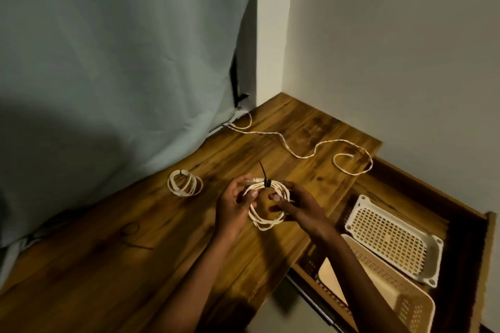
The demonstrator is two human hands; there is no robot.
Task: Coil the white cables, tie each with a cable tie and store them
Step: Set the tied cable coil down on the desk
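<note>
Over the wooden desk (140,259) I hold a coiled white cable (266,220) between both hands. My left hand (234,204) grips its left side near the plug end. My right hand (296,205) pinches its right side. A black cable tie (266,180) is wrapped round the top of the coil, its tail sticking up and left. A second coiled white cable (185,182), bound with a black tie, lies on the desk to the left. A third white cable (303,153) lies uncoiled across the back of the desk.
An open drawer (457,213) at the desk's right holds a white perforated basket (392,240) and a beige one (389,292). A grey-green curtain (113,62) hangs at the left and back; a white wall stands at the right. A loose black tie (134,235) lies on the desk.
</note>
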